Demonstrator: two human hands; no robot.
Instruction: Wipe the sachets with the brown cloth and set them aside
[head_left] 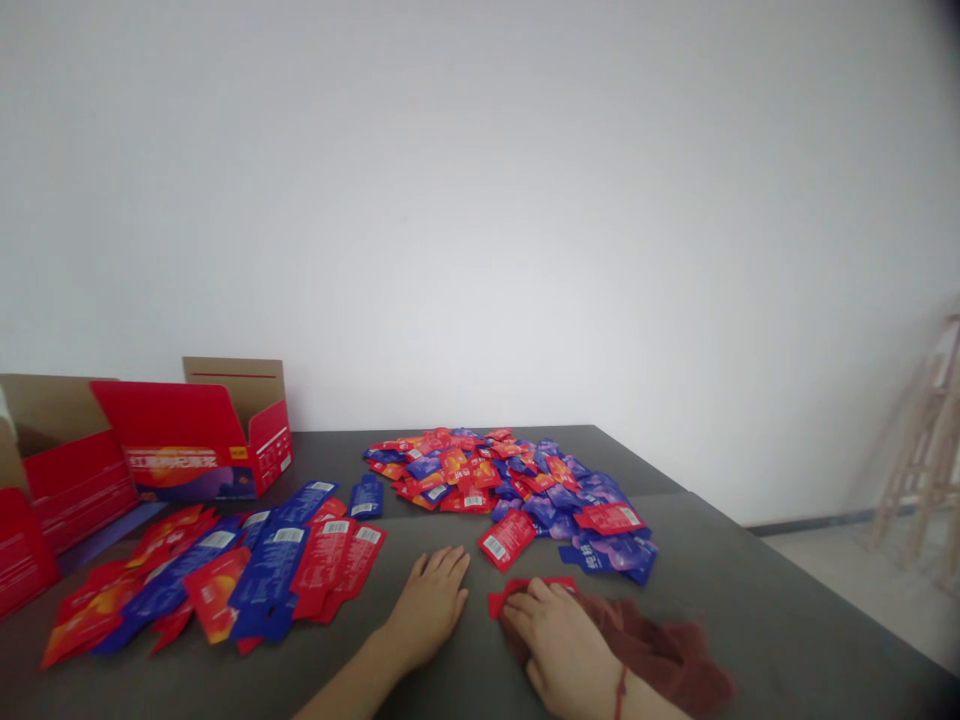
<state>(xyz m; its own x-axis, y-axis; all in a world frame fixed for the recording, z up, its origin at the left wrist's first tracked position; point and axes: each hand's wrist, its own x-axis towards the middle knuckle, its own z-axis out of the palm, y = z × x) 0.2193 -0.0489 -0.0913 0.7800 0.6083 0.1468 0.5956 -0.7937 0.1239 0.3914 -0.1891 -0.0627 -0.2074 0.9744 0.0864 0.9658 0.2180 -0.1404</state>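
Observation:
My left hand [429, 606] rests palm down on the dark table, fingers stretched out, holding nothing. My right hand [556, 642] is closed on a bunched brown cloth [660, 652], which trails off to the right. Its fingers press down over a red sachet [562, 583], mostly hidden beneath the hand and cloth. Just beyond lies another red sachet [508, 540] with a barcode, touched by neither hand.
A heap of red and blue-purple sachets [480, 470] covers the table's far middle. At the left, more sachets [271, 565] lie in overlapping piles. Open red cartons [259, 455] stand behind them. The table [787, 620] ends in a slanting right edge; wooden legs [919, 470] stand beyond.

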